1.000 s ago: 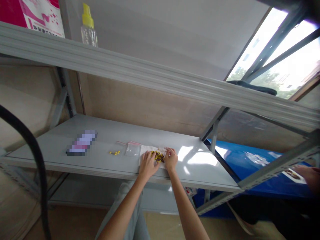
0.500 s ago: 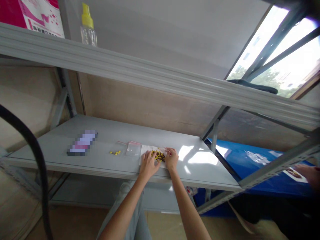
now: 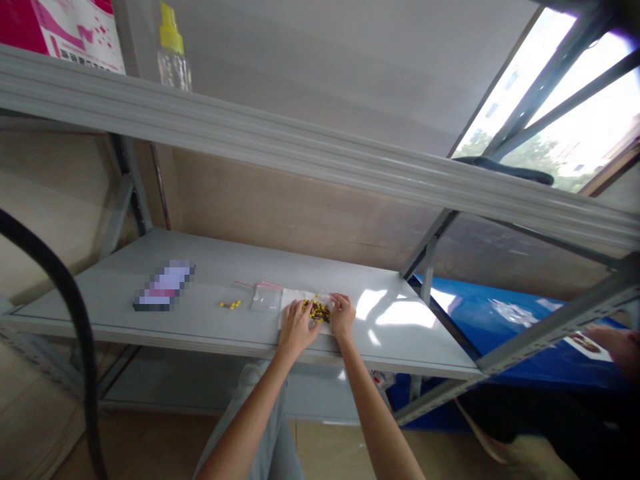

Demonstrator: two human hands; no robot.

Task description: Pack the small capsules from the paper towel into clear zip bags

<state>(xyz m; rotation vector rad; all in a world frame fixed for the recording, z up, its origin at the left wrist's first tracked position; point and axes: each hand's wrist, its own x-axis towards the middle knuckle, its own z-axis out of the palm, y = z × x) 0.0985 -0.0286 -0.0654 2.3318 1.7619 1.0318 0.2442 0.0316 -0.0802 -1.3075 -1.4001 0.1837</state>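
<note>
A pile of small yellow-and-dark capsules [image 3: 319, 311] lies on a white sheet of paper [image 3: 290, 295] near the shelf's front edge. My left hand [image 3: 298, 325] rests on the paper's left side, fingers stretched out and thumb apart, its tips touching the pile. On the opposite side, my right hand [image 3: 343, 316] is closed, its thumb and fingertips pinched together beside the capsules. Whatever is in that pinch, if anything, is too small to tell. Just left of the paper lies a clear zip bag [image 3: 267, 298] with a pink-red strip. Farther left sits a small group of capsules [image 3: 231, 305].
A phone [image 3: 165, 287], blurred out, lies on the left of the grey shelf board [image 3: 210, 260]. Above runs an upper shelf beam [image 3: 300, 150], carrying a yellow-topped spray bottle [image 3: 173, 53]. Another person's hand [image 3: 613, 340] is over a blue surface [image 3: 505, 327] at right.
Both hands stay almost in place over the paper. The view has shifted very slightly; at far right the other person's hand has moved a little.
</note>
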